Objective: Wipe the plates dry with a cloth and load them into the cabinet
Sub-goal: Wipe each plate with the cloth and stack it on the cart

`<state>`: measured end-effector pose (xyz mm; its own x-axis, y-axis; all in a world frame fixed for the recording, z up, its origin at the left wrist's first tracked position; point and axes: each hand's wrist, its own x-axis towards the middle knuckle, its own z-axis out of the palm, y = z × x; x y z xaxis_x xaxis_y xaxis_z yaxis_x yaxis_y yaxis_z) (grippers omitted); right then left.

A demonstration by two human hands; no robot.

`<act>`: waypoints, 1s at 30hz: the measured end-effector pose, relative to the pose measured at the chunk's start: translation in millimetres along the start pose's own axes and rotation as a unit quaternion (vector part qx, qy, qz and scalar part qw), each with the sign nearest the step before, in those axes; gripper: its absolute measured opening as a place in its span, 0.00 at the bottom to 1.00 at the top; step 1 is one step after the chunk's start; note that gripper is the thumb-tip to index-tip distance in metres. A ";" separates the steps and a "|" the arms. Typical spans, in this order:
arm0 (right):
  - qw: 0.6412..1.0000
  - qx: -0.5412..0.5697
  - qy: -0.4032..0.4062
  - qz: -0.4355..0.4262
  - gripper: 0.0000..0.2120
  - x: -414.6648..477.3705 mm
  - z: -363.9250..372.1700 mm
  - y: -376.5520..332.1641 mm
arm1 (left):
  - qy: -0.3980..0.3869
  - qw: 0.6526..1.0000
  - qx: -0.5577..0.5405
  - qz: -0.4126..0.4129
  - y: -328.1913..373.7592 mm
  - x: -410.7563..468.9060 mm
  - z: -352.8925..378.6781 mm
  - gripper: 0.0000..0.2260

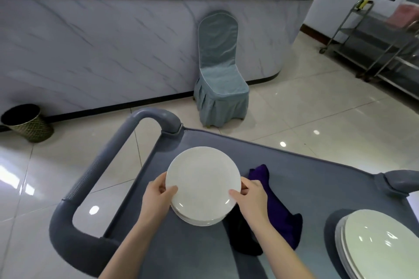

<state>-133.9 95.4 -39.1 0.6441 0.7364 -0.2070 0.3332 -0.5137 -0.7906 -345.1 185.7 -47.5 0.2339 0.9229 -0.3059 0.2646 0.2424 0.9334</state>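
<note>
Both hands, left hand [158, 192] and right hand [249, 192], pinch opposite rims of the stack of plates [202, 184] on the cart [317, 179], thumbs on top, cloth [278, 208] just right.

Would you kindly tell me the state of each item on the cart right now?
plate stack: gripped at both edges.
left hand: grips the stack's left edge.
right hand: grips the stack's right edge.
purple cloth: crumpled on the cart, unheld.
second plate stack: resting on the cart, untouched.
</note>
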 end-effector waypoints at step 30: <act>0.998 -0.006 0.029 -0.057 0.12 5.0 -39.9 56.3 | 0.116 0.973 0.179 0.082 -4.7 -19.4 62.7 0.14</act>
<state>-84.4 52.6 -61.6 0.6398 0.7641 -0.0825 0.4148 -0.4337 -0.7999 -292.3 147.9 -57.6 0.0933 0.9933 -0.0680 0.5600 0.0041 0.8285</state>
